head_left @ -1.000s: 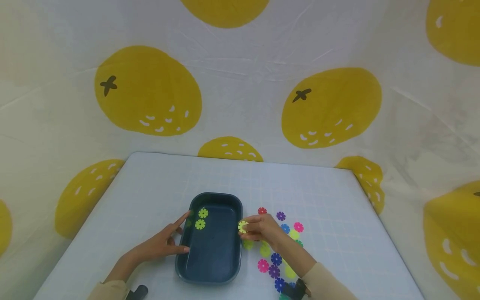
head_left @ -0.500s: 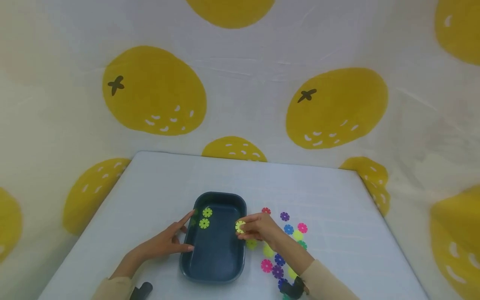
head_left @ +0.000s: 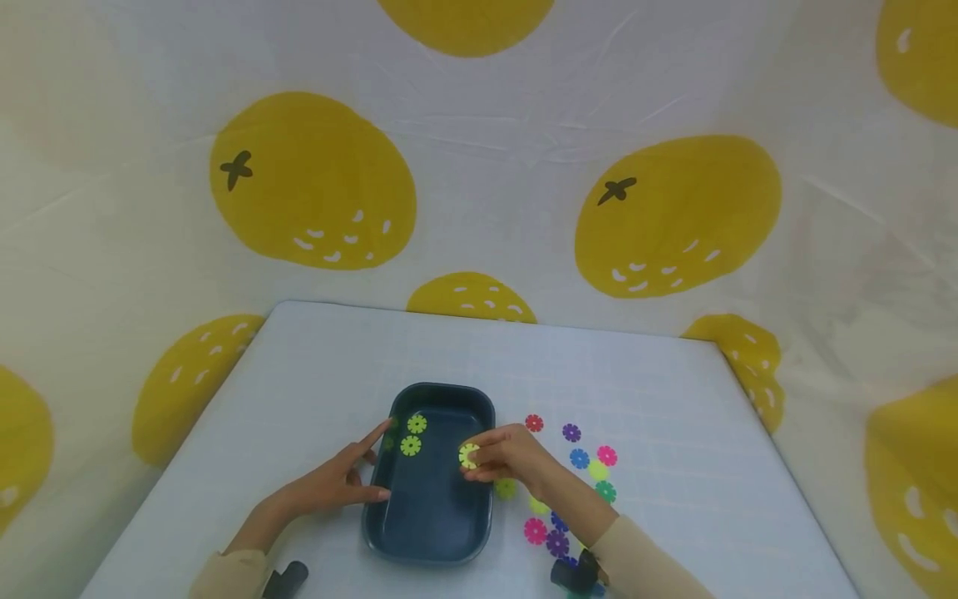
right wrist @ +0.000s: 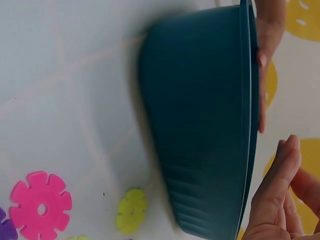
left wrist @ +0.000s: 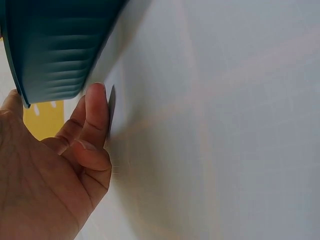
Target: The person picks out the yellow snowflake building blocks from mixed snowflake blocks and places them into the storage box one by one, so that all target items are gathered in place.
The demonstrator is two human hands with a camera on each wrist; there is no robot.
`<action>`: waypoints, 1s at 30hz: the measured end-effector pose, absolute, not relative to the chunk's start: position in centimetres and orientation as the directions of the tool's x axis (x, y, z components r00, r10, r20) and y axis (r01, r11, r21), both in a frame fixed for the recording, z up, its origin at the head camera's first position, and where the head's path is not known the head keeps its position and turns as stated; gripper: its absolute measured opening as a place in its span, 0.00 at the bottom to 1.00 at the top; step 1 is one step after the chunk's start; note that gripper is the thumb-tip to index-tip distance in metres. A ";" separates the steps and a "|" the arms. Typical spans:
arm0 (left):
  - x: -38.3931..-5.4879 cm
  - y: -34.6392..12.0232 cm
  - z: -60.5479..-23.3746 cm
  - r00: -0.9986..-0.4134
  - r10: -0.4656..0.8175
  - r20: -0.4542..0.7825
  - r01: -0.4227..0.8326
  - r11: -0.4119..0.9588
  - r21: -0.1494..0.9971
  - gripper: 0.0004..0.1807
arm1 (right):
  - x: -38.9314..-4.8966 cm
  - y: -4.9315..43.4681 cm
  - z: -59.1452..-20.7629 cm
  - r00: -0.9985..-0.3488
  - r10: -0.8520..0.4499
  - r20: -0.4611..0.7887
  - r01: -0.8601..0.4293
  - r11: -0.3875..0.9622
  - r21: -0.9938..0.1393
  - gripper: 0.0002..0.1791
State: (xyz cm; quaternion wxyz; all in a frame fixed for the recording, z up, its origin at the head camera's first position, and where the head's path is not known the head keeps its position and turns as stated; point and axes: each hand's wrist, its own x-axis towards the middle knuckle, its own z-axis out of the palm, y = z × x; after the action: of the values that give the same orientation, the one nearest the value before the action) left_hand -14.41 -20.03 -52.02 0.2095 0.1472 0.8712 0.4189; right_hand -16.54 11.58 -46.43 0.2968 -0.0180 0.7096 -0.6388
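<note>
A dark teal rectangular tray (head_left: 430, 507) sits on the table, with two yellow-green snowflake discs (head_left: 411, 446) in its far left part. My left hand (head_left: 318, 489) is at the tray's left side, index finger and thumb spread along the rim. In the left wrist view its other fingers (left wrist: 95, 112) bend loosely beside the tray's outer wall. Over the tray's right part, my right hand (head_left: 516, 457) pinches a yellow-green snowflake disc (head_left: 467, 456) between thumb and fingers. The right wrist view shows that hand above the rim, but the held disc is hidden there.
Right of the tray lie several loose snowflake discs, among them pink (head_left: 535, 531), purple (head_left: 557, 543), blue (head_left: 580, 458), green (head_left: 605, 492) and red (head_left: 534, 423). Some are partly covered by the right forearm. A fruit-printed cloth (head_left: 494, 225) hangs behind the table.
My right hand has carried the pinched disc leftward from the tray's right rim to over its inside. The left hand keeps its place at the left rim. The whole head view has shifted slightly.
</note>
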 end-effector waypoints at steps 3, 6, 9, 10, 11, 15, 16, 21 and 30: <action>-14.4 -20.0 -51.9 -0.868 0.433 -0.243 0.077 0.602 0.795 0.56 | -16.7 11.3 -46.3 -0.817 -0.415 -0.399 0.350 0.192 -0.917 0.17; -14.3 -20.0 -51.8 -0.868 0.433 -0.242 0.077 0.598 0.798 0.56 | -16.8 10.9 -46.0 -0.813 -0.417 -0.407 0.356 0.197 -0.913 0.17; -14.3 -20.0 -51.8 -0.870 0.429 -0.242 0.075 0.600 0.797 0.56 | -16.8 10.5 -45.8 -0.807 -0.420 -0.415 0.361 0.205 -0.910 0.16; -14.3 -20.0 -51.8 -0.871 0.428 -0.243 0.073 0.601 0.796 0.56 | -16.8 10.4 -45.7 -0.805 -0.422 -0.416 0.361 0.208 -0.909 0.16; -14.3 -20.0 -51.8 -0.871 0.427 -0.244 0.072 0.601 0.796 0.56 | -16.8 10.3 -45.7 -0.803 -0.425 -0.418 0.361 0.211 -0.908 0.16; -14.3 -19.9 -51.8 -0.870 0.426 -0.249 0.062 0.596 0.801 0.56 | -17.0 9.8 -45.6 -0.800 -0.427 -0.420 0.357 0.224 -0.907 0.17; -14.3 -19.9 -51.8 -0.870 0.425 -0.252 0.059 0.595 0.802 0.57 | -17.1 9.7 -45.6 -0.800 -0.427 -0.422 0.357 0.227 -0.906 0.17; -14.0 -19.8 -51.6 -0.873 0.410 -0.264 0.041 0.601 0.798 0.57 | -17.4 9.2 -45.6 -0.796 -0.434 -0.423 0.348 0.243 -0.905 0.16; -14.0 -19.8 -51.5 -0.875 0.405 -0.264 0.043 0.608 0.793 0.56 | -17.8 8.1 -45.7 -0.770 -0.470 -0.431 0.354 0.247 -0.902 0.14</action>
State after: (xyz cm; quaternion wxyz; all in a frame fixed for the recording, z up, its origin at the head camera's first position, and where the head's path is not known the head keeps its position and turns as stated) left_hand -14.02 -19.76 -51.51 0.2141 0.1287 0.8708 0.4234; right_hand -17.75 8.06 -45.66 0.3366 -0.0406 0.7141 -0.6124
